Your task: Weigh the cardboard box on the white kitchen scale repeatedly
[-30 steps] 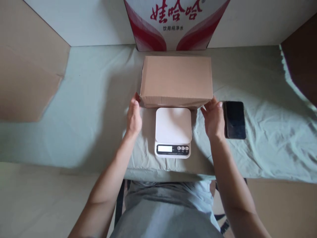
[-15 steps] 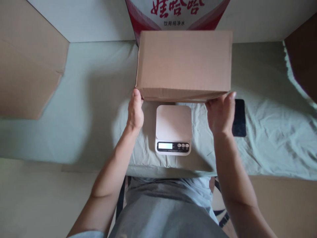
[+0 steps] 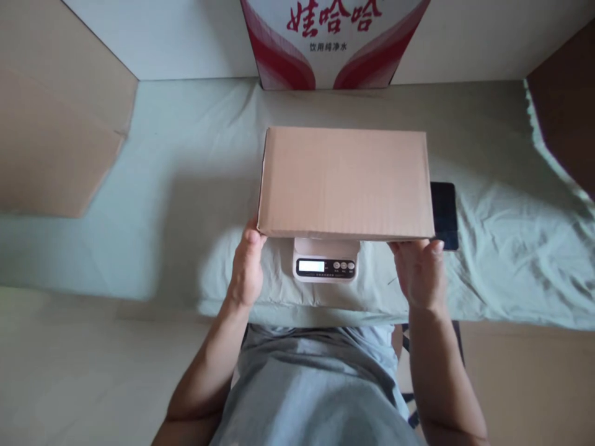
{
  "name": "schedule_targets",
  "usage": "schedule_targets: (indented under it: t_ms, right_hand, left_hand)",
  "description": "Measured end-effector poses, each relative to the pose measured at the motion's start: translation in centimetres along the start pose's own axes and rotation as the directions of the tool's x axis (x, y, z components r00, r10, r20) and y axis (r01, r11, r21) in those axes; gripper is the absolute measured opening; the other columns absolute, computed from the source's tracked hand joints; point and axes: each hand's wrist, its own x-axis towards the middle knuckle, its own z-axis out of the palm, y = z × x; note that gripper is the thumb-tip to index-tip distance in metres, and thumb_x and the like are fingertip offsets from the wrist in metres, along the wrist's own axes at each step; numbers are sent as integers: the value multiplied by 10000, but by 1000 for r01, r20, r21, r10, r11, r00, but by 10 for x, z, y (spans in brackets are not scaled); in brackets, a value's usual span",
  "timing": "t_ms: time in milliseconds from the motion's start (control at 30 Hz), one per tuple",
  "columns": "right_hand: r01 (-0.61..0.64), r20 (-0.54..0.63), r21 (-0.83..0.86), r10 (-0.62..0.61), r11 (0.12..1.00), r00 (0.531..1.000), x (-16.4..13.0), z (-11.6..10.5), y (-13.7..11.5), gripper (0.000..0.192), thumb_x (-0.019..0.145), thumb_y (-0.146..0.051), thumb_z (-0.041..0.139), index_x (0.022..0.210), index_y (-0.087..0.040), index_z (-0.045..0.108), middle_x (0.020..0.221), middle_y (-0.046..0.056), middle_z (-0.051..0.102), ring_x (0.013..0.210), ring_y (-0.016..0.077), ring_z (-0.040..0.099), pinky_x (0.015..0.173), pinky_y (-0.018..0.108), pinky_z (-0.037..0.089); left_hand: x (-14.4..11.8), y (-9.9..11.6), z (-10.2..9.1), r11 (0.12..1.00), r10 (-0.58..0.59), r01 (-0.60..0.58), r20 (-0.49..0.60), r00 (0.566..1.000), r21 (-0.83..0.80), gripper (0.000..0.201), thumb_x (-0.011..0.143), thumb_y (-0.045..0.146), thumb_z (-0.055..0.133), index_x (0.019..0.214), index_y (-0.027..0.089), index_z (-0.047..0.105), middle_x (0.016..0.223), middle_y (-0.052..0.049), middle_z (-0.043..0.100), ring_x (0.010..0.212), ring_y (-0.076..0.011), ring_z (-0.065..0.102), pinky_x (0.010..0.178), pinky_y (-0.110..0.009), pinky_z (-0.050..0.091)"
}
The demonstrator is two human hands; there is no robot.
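A plain brown cardboard box (image 3: 344, 183) is held between both hands over the kitchen scale (image 3: 325, 271). My left hand (image 3: 247, 266) grips its near left corner, thumb on the side and fingers partly hidden underneath. At the near right corner, my right hand (image 3: 422, 272) holds it the same way, fingers under the bottom edge. The white scale shows its lit display and round buttons, while the box covers most of its weighing plate from view. Whether the box touches the plate I cannot tell.
A black phone (image 3: 445, 217) lies on the green cloth (image 3: 204, 136), partly behind the box's right side. At the back stands a white and red carton (image 3: 328, 56) with Chinese lettering. Large cardboard pieces stand at the left (image 3: 60, 124) and right (image 3: 567, 105).
Both hands have brought the cardboard box nearer to my body, and it now covers most of the scale's plate. The lower part of the carton behind has come into view.
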Motion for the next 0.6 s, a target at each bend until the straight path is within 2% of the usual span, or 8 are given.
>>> schedule_targets:
  t_ms: [167,333,467,600]
  right_hand:
    - [-16,-15,-3,16,1000,1000,-9,-5,4,571,874,-658,283,1192,-300,595,1231,40,653,1348,231,447,1110,489,391]
    - [4,-8,-30,-4,1000,1000,-14,-1,3,541,861,-647,345,1213,-315,588,1330,15,590,1356,236,434,1134,467,366]
    - [10,-9,-26,-11,1000,1000,-15,2,0,552,872,-639,328,1254,-318,563,1361,11,564,1359,232,432,1140,450,362]
    - [26,-31,8,-26,1000,999,-14,2,1,592,890,-641,258,1272,-299,556,1322,28,591,1372,242,414,1129,466,375]
  left_hand:
    - [-10,-4,-2,999,-34,35,-16,999,23,471,915,586,363,1079,262,662,1198,-67,653,1302,-240,481,1092,-435,411]
    - [-14,-6,-3,999,-39,39,-30,999,25,458,914,580,374,1086,268,661,1204,-60,653,1305,-239,479,1097,-432,412]
    - [-14,-8,-3,1000,-22,22,-27,999,-7,460,914,554,400,1205,271,615,1273,-61,617,1300,-239,482,1093,-418,421]
    - [-8,-21,-11,1000,3,-2,-52,999,3,468,931,496,403,1316,265,538,1372,-52,544,1322,-230,458,1129,-398,374]
